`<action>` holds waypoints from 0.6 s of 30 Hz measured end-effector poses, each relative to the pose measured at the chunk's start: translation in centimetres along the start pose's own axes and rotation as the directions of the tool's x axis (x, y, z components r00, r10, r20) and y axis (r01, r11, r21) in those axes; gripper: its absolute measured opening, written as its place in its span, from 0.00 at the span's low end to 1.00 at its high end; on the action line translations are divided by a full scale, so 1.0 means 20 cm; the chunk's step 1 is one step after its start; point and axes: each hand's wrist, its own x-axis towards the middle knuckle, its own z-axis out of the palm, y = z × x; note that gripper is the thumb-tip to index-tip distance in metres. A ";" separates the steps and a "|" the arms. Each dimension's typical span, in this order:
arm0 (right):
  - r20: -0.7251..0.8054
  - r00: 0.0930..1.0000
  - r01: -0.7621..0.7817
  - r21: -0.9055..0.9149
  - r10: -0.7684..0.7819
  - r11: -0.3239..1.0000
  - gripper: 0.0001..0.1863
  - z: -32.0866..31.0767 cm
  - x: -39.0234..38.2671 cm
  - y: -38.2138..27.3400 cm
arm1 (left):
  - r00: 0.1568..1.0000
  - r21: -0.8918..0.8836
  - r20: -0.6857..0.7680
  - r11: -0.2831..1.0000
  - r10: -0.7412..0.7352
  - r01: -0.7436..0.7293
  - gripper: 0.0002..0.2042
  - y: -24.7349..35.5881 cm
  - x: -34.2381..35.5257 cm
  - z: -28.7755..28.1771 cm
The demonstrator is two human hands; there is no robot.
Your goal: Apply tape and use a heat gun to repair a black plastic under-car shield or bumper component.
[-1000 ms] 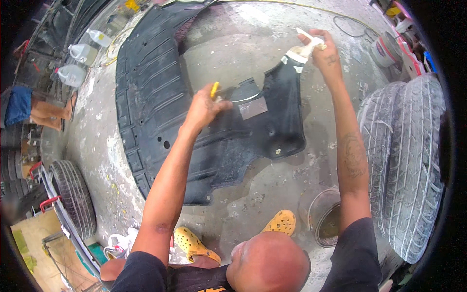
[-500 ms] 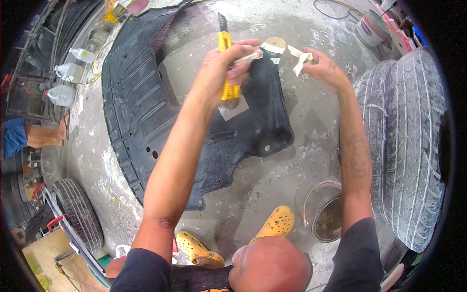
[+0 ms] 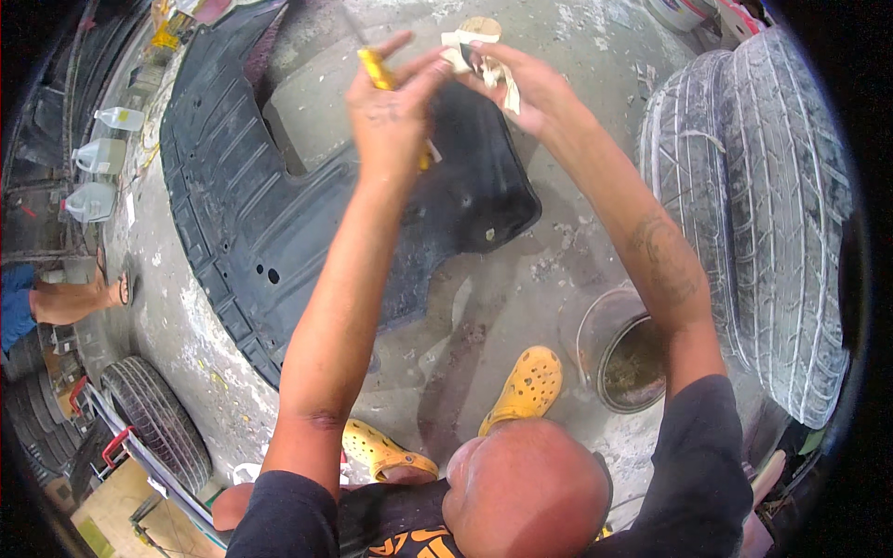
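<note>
My left hand (image 3: 389, 107) is closed round a yellow utility knife (image 3: 376, 69), its blade out and pointing away from me. The fingertips reach toward crumpled strips of cream tape (image 3: 511, 97). These are gripped by my right hand (image 3: 535, 91), with a small dark piece among them. Both hands almost meet above the far right part of a large black ribbed plastic panel (image 3: 363, 214), which lies flat on the floor. Just beyond my right fingers is a round tan disc (image 3: 482, 27), partly covered by the tape. Motion blurs the knife and left fingertips.
Large tyres (image 3: 791, 214) stand on the right, with a round metal can (image 3: 634, 365) near my right elbow. Plastic jugs (image 3: 99, 156) line the left side. Another person's leg (image 3: 79, 302) shows there, above a tyre (image 3: 156, 423). My yellow clogs (image 3: 526, 386) are below the panel.
My right hand has moved left with the tape, close to my left hand. The left hand has turned, knife still in it. The whole view has shifted slightly.
</note>
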 end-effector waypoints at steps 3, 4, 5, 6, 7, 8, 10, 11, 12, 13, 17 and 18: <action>-0.177 0.981 0.051 -0.163 -0.080 0.985 0.12 0.11 -0.04 -0.07 | 0.998 0.054 -0.029 0.997 -0.047 0.049 0.23 0.12 -0.01 -0.15; -0.180 0.980 0.049 -0.172 -0.081 0.984 0.12 0.07 -0.04 -0.09 | 0.999 0.075 -0.022 0.996 -0.039 0.041 0.23 0.15 -0.02 -0.17; -0.086 0.995 0.030 -0.178 -0.046 0.984 0.13 0.00 -0.03 -0.13 | 0.999 0.105 -0.027 0.993 -0.043 0.046 0.24 0.18 -0.04 -0.19; 0.020 1.000 0.008 -0.175 -0.005 0.984 0.15 -0.02 -0.01 -0.13 | 0.999 0.109 -0.035 0.993 -0.038 0.041 0.24 0.21 -0.06 -0.24; -0.255 0.962 0.016 -0.288 -0.093 0.958 0.16 0.24 -0.16 -0.11 | 0.997 0.134 -0.027 0.988 -0.070 0.073 0.23 0.24 -0.08 -0.31; -0.242 0.966 0.013 -0.289 -0.086 0.957 0.16 0.26 -0.16 -0.08 | 0.995 0.157 -0.020 0.982 -0.102 0.104 0.22 0.28 -0.10 -0.38; -0.144 0.988 -0.004 -0.330 -0.047 0.944 0.13 0.28 -0.23 -0.14 | 0.988 0.199 0.000 0.968 -0.152 0.149 0.18 0.34 -0.17 -0.47; -0.133 0.990 0.001 -0.345 -0.050 0.938 0.13 0.28 -0.28 -0.16 | 0.948 0.303 0.093 0.916 -0.304 0.264 0.16 0.38 -0.22 -0.49; -0.126 0.991 -0.001 -0.335 -0.044 0.942 0.11 0.34 -0.35 -0.16 | 0.881 0.427 0.152 0.833 -0.449 0.351 0.14 0.43 -0.28 -0.54; -0.118 0.992 0.003 -0.335 -0.045 0.942 0.10 0.40 -0.44 -0.18 | 0.845 0.495 0.313 0.834 -0.433 0.244 0.14 0.43 -0.34 -0.60; 0.046 0.999 0.015 -0.252 -0.003 0.968 0.17 0.41 -0.80 -0.15 | 0.561 0.683 0.585 0.729 -0.586 0.048 0.14 0.34 -0.67 -0.87; 0.000 0.999 0.033 -0.260 -0.034 0.965 0.18 0.44 -0.89 -0.13 | 0.510 0.669 0.651 0.742 -0.561 -0.038 0.13 0.37 -0.75 -0.95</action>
